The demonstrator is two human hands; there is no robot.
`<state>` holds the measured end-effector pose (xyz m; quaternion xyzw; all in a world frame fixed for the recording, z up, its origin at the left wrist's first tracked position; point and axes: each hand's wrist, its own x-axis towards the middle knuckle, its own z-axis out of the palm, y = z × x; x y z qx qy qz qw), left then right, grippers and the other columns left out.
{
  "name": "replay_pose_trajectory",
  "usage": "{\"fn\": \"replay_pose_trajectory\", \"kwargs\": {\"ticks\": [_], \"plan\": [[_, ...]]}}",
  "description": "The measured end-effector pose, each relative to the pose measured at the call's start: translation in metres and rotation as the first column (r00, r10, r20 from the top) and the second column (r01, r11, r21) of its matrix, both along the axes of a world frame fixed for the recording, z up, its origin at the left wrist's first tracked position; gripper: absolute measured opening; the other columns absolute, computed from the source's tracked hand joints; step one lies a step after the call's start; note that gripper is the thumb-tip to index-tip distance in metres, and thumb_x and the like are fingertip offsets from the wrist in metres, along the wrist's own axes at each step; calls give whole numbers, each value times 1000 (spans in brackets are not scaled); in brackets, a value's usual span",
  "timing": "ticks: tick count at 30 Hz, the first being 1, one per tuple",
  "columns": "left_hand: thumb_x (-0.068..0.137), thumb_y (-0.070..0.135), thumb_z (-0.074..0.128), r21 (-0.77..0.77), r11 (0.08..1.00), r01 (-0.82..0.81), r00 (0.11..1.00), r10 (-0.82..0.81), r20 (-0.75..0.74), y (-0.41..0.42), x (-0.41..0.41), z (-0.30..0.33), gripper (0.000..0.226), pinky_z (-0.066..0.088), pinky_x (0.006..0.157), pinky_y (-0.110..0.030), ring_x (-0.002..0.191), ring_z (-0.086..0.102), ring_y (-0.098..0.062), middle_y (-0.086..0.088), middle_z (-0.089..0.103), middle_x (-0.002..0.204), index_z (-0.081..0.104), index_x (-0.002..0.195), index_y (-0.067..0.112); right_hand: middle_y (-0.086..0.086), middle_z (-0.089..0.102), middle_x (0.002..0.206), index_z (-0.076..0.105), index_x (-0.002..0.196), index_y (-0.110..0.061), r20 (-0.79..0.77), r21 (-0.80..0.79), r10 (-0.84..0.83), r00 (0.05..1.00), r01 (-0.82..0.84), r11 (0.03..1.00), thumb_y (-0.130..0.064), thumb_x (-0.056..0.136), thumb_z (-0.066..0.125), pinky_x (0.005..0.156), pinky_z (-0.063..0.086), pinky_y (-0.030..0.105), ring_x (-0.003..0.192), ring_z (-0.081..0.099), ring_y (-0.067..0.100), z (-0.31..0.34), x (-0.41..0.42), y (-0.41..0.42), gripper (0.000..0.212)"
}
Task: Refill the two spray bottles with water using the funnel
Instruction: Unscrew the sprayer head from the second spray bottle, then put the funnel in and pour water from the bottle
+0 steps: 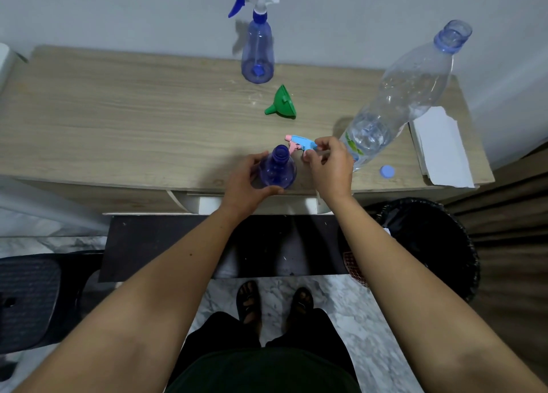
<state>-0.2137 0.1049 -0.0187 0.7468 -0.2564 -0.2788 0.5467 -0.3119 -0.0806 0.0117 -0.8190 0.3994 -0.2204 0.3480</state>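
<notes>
Clear blue spray bottle [278, 171] w/ pink-and-light-blue trigger head [299, 144], 2nd blue bottle [257, 55] w/ white/dark-blue sprayer, green funnel [282, 101], clear water bottle [401, 93] w/ blue neck, pale wood-grain table [124, 119], white-grey marbled floor [370, 327].

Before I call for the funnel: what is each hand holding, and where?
Left hand grips the open spray bottle round its body. Right hand pinches the removed spray head at its rear end.

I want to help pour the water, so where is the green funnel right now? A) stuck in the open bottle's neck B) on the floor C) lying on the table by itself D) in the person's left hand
C: the green funnel lies on its side on the wooden table, apart from both hands and not in the open spray bottle.
</notes>
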Motion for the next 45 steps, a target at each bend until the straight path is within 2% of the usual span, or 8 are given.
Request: {"fn": "replay_pose_trajectory", "kwargs": {"ticks": [8, 16, 22, 26, 33, 36, 40, 45], "plan": [[68, 1, 96, -16, 1000, 2, 1000, -3, -15, -1, -1, -4, 89, 47, 102, -11, 118, 60, 15, -1, 63, 137, 51, 145, 4, 3, 67, 114, 70, 113, -15, 126, 52, 142, 982, -149, 987, -20, 89, 81, 66, 60, 30, 72, 65, 4, 20, 33, -18, 28], [67, 5, 97, 10, 999, -30, 997, 31, -70, -3, -3, -4, 85, 48, 103, -12, 116, 59, 18, 13, 63, 130, 53, 138, 19, 2, 65, 118, 69, 117, -15, 77, 28, 181, 980, -184, 983, -21, 84, 85, 85, 56, 28, 99, 62, 14, 10, 78, -48, 37], [67, -7, 93, -14, 999, -50, 995, 49, -84, -8, -2, -11, 84, 45, 95, -5, 110, 59, 22, 16, 61, 127, 52, 139, 7, 3, 67, 116, 71, 119, -13, -32, 31, 217, 976, -216, 976, -23, 81, 87, 90, 54, 35, 102, 62, 20, -3, 107, -53, 43], [65, -2, 96, -7, 999, -54, 995, 53, -81, -7, -1, -13, 86, 46, 98, -7, 113, 60, 19, 13, 64, 128, 54, 139, 10, 6, 69, 106, 71, 117, -10, -10, 65, 198, 980, -197, 978, -16, 90, 79, 60, 47, 7, 91, 63, 18, -9, 113, -50, 29], [66, 0, 97, -26, 998, -59, 997, 58, -51, -6, 0, -12, 87, 47, 106, -15, 120, 61, 12, -1, 64, 138, 53, 141, 5, 1, 70, 91, 69, 98, -22, 68, 21, 247, 967, -249, 968, -20, 87, 74, 78, 59, 36, 84, 66, 22, 2, 105, -43, 12], [65, 3, 98, -8, 999, -53, 997, 53, -51, -5, 0, -11, 85, 49, 106, -18, 119, 62, 10, 3, 66, 134, 54, 138, 14, 2, 70, 94, 70, 98, -21, 54, -36, 322, 945, -320, 947, -17, 89, 73, 73, 55, 24, 82, 62, 15, 19, 92, -40, 11], [67, 3, 97, -1, 999, -48, 998, 48, -37, -4, -1, -8, 85, 48, 98, -10, 114, 61, 16, 9, 65, 129, 54, 140, 9, 2, 72, 94, 74, 100, -12, 67, -167, 400, 914, -385, 908, -14, 86, 74, 81, 51, 34, 85, 61, 15, 43, 72, -39, 14], [67, 4, 97, 3, 1000, -29, 1000, 29, 7, -3, -2, -5, 83, 47, 100, -11, 116, 62, 12, 6, 65, 132, 56, 138, 9, 5, 72, 97, 74, 101, -9, 111, -227, 442, 890, -410, 883, -14, 88, 74, 81, 50, 24, 84, 60, 13, 79, 34, -31, 14]]}}
